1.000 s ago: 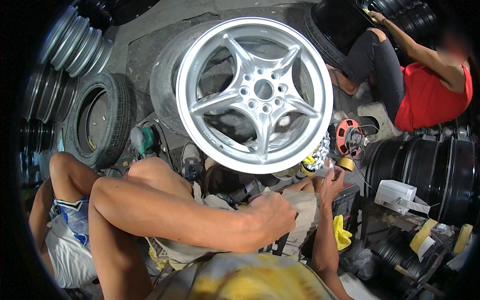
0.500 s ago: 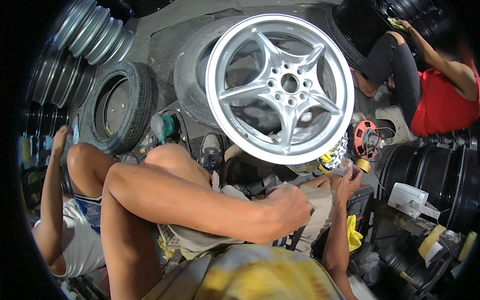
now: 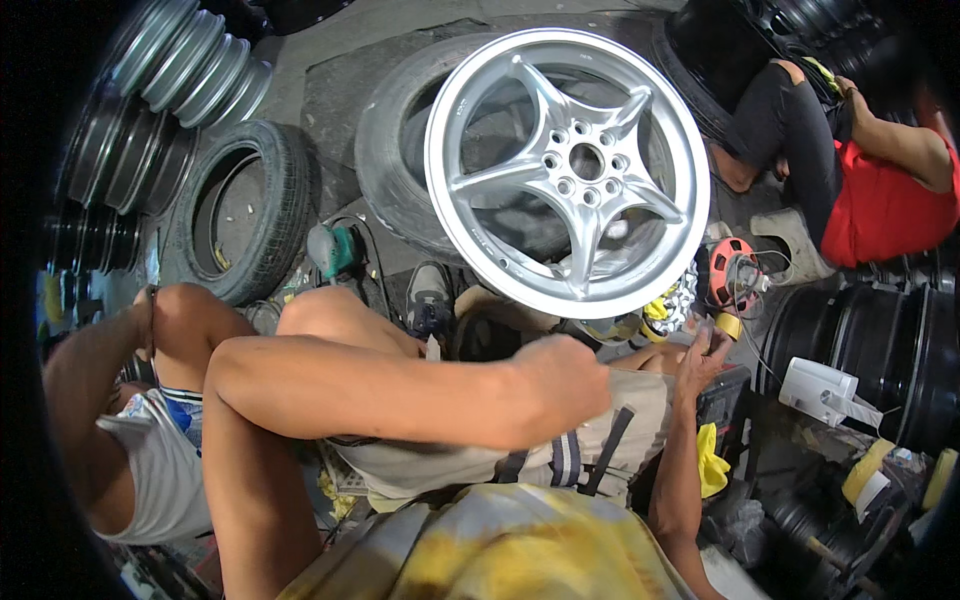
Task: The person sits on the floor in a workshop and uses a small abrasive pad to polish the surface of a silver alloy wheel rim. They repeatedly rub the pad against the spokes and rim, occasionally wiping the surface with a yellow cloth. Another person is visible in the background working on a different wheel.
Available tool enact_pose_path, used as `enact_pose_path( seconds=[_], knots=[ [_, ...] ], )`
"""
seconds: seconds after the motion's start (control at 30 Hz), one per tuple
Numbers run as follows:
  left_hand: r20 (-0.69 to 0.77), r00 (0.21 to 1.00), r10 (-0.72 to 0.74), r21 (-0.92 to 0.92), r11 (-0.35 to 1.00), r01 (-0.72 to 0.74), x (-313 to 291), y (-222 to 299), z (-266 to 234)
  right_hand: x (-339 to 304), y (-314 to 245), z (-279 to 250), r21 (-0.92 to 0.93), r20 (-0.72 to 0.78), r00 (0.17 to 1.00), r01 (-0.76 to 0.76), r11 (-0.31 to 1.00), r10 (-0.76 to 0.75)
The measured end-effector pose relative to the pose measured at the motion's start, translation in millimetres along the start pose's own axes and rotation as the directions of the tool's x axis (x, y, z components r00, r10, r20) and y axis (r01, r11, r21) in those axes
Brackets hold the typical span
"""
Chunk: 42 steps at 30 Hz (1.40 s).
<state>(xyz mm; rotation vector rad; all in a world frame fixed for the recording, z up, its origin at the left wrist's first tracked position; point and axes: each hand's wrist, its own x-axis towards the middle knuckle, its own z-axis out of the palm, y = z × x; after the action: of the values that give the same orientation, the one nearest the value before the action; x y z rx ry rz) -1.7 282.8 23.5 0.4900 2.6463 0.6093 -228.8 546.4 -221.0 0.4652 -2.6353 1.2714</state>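
Observation:
My left hand [image 3: 562, 390] is a closed fist, smeared by motion, above the beige cloth [image 3: 640, 410] with dark straps on my lap. Whatever its fingers hold, if anything, is hidden. Farther right, my right hand [image 3: 704, 358] is raised with its fingers drawn together at the tips. A small pale thing may be between them, too small to name. Close by those fingertips is a yellow tape roll [image 3: 729, 326]; I cannot tell whether they touch. In front of me, a silver five-spoke wheel rim [image 3: 545, 172] rests tilted over a dusty grey tire [image 3: 385, 185].
A second tire [image 3: 285, 215] leans at the left, near stacked rims [image 3: 190, 65]. A green-grey power tool [image 3: 335, 250] lies nearby. At right are a red reel-like object [image 3: 733, 268], black rims [image 3: 850, 335], and a yellow cloth [image 3: 712, 462]. Co-workers sit at left and far right.
My left hand has moved up and slightly left, away from the cloth. My right hand has shifted slightly right. The left co-worker's hand has dropped toward a knee; the right co-worker's hand has lowered.

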Motion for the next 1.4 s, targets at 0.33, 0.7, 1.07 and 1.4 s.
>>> enact_pose_path(
  seconds=[0.33, 0.7, 1.07, 1.4],
  knots=[
    [-0.458, 0.626, -0.631, -0.606, 0.737, 0.300, -97.2, -162.7, -64.3, 1.5, -8.0, -4.6, 0.028, 0.037, 0.990, -0.141, 0.990, 0.140],
    [-0.060, 0.568, -0.821, -0.992, -0.017, -0.129, -146.1, -176.8, -15.1, 86.8, -42.9, 57.9, 0.250, 0.337, 0.940, -0.143, 0.958, 0.052],
    [0.001, 0.463, -0.887, -0.994, 0.051, 0.100, -92.7, -152.9, -22.1, 134.3, -120.7, 80.2, 0.221, 0.531, 0.843, -0.244, 0.944, 0.093],
    [-0.246, 0.360, -0.900, -0.949, 0.299, 0.100, -49.5, -230.5, -69.4, 30.9, -108.9, 54.2, 0.273, 0.503, 0.829, -0.421, 0.865, 0.245]
  ],
)
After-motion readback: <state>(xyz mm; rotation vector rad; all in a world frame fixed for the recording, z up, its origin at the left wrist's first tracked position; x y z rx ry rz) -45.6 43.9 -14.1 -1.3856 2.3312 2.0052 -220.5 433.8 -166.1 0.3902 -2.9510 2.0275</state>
